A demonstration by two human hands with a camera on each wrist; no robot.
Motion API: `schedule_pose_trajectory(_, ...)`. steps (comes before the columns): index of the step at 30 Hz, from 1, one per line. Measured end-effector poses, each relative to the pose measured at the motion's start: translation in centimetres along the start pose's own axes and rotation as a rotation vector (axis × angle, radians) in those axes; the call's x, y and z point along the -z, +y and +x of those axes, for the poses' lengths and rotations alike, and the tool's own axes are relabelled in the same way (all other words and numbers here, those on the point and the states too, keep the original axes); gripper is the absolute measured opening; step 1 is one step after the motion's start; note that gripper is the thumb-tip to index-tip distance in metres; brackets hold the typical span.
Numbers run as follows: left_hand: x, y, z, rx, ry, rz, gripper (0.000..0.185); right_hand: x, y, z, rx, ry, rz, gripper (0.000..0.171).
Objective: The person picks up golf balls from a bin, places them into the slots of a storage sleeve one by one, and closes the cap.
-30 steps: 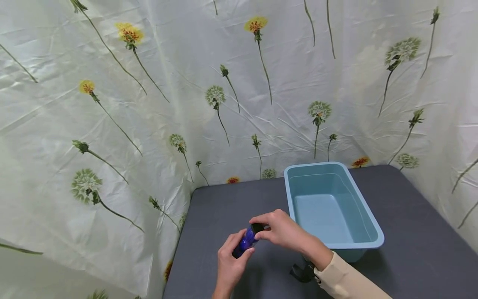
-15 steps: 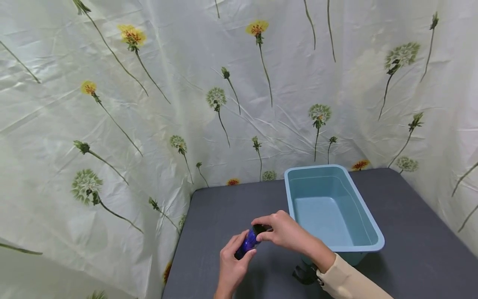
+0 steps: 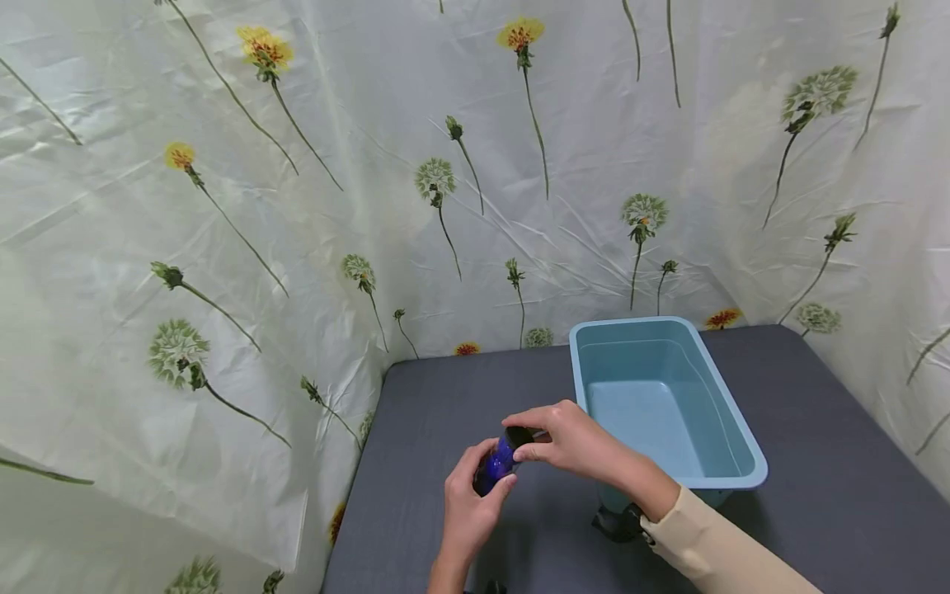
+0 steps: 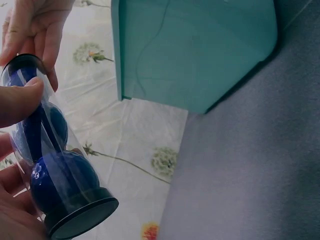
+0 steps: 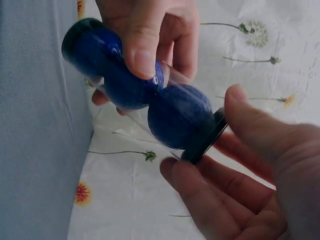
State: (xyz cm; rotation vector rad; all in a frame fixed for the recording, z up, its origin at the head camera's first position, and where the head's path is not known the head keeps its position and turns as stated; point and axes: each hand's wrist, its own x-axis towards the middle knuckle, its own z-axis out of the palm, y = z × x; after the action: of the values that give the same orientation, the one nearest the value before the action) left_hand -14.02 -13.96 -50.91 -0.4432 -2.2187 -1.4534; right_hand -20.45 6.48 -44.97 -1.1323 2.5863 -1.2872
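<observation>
Head view is showing both hands meeting over the near-left part of the grey worktop (image 3: pixel 445 396), just left of a light blue bin (image 3: pixel 731 437). The left hand (image 3: pixel 467 507) is wrapping its fingers and thumb round a blue hourglass (image 3: pixel 496 464) in a clear tube with black end caps; its grip is closing firmly on the tube's middle. The right hand (image 3: pixel 575 441) is pinching the far black cap between thumb and fingertips, so its grip is also closing on the hourglass. The hourglass is sitting tilted in the air above the worktop, held between the two hands and not touching the bin.

Left wrist view is showing the hourglass (image 4: pixel 52 165) with its near cap facing the lens and the bin (image 4: pixel 195 50) beyond it. Right wrist view is showing the two blue bulbs of the hourglass (image 5: pixel 150 95), the left hand (image 5: pixel 155 35) gripping across them, and the right hand (image 5: pixel 250 185) pinching the cap. A flower-printed sheet (image 3: pixel 223 206) is hanging behind and to the left of the worktop.
</observation>
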Motion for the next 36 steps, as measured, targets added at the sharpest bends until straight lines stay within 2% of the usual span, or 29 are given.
schedule_pose_trajectory(6, 0.6, 0.6, 1.2, 0.066, 0.003, -0.054, 0.052, 1.8, -0.5, -0.8, 0.039, 0.063, -0.072, 0.054)
schedule_pose_trajectory(10, 1.4, 0.2, 2.0, 0.081, 0.028, -0.066, 0.050, 3.5, -0.6, -1.8, 0.032, 0.096, -0.173, 0.054)
schedule_pose_trajectory(13, 1.9, -1.7, 2.4, 0.100, 0.060, -0.078, 0.050, 4.8, -0.3, -2.6, 0.008, 0.107, -0.226, 0.056)
schedule_pose_trajectory(17, 2.4, -4.9, 2.6, 0.158, 0.108, -0.085, 0.050, 6.3, 0.6, -3.9, -0.017, 0.123, -0.291, 0.058)
schedule_pose_trajectory(25, 3.6, -8.9, 2.6, 0.265, 0.168, -0.056, 0.049, 8.5, 3.7, -7.1, -0.072, 0.192, -0.399, 0.058)
schedule_pose_trajectory(32, 3.4, -12.0, 2.8, 0.326, 0.162, -0.008, 0.051, 9.6, 5.5, -9.4, -0.137, 0.204, -0.424, 0.058)
schedule_pose_trajectory(36, 3.2, -13.5, 2.7, 0.351, 0.148, -0.019, 0.051, 9.7, 6.0, -10.2, -0.144, 0.208, -0.445, 0.057)
